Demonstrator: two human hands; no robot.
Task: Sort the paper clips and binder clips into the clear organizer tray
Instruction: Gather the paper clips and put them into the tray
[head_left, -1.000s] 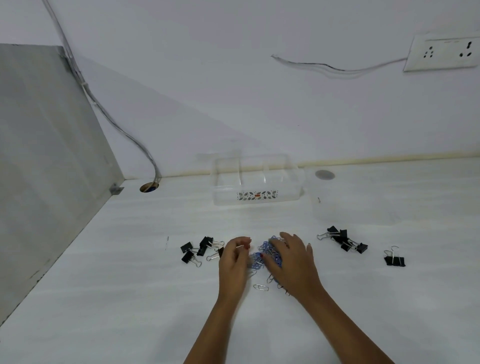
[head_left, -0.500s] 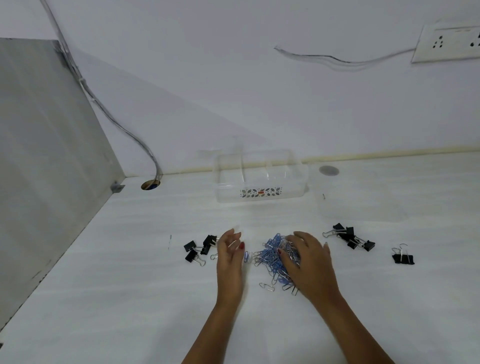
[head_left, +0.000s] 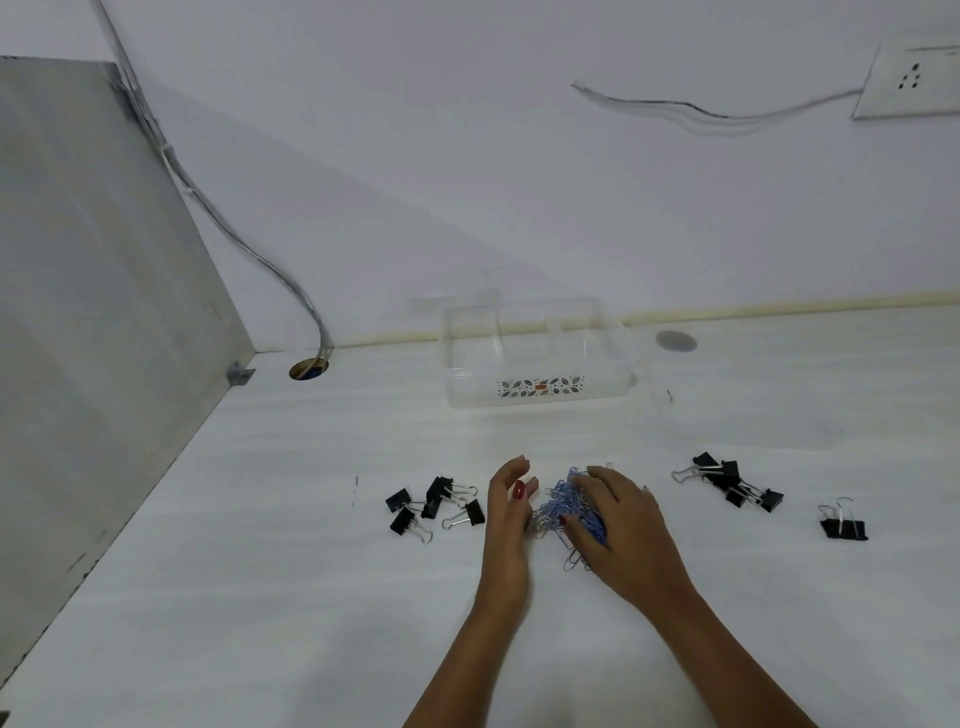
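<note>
Blue paper clips (head_left: 563, 506) lie heaped mid-bench (head_left: 260, 571) under the right hand's (head_left: 626, 530) curled fingers, left hand's (head_left: 506, 519) fingers straight alongside; binder clips (head_left: 434, 501) scattered, clear organizer tray (head_left: 540, 387) apparently empty.

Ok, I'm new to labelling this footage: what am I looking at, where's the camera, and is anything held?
No machine: these are a person's bare hands, filmed by one wide-angle camera worn on the head, looking down at a white table. A clear organizer tray stands at the back, seemingly empty. Black binder clips lie in a left group, a right group, and one alone far right. In the middle lies a pile of blue paper clips. The left hand sits beside it, holding nothing; the right hand lies over it, fingers curved. Whether it grips any, I cannot tell.
</note>
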